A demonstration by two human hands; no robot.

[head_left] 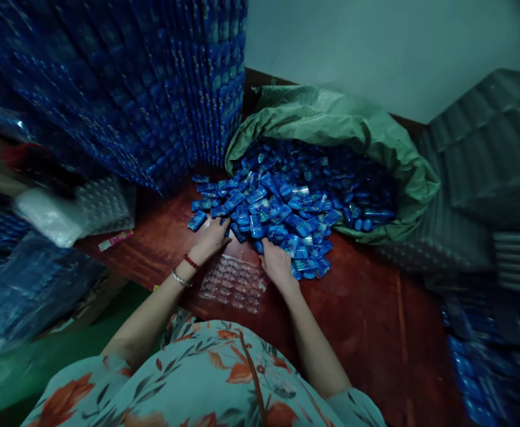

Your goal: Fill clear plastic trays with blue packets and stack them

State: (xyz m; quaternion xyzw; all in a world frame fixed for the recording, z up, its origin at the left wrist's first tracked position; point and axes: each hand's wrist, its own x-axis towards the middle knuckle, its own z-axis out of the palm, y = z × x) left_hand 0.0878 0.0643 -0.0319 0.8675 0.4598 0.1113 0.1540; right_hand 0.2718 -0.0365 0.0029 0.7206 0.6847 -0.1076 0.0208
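At frame centre: both hands work at the near edge of a heap of blue packets [277,207].
Left hand [210,237]: palm down, fingers spread on packets.
Right hand [275,264]: fingers curled into the heap; grip unclear.
Clear blister tray [235,284]: flat between the wrists.
Green sack [331,118]: upper right, spilling packets onto the red table [375,320].

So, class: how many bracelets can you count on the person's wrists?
2, both on the left wrist: a red beaded bracelet nearer the left hand, and a thin silver metal bangle just behind it. The right wrist shows none.
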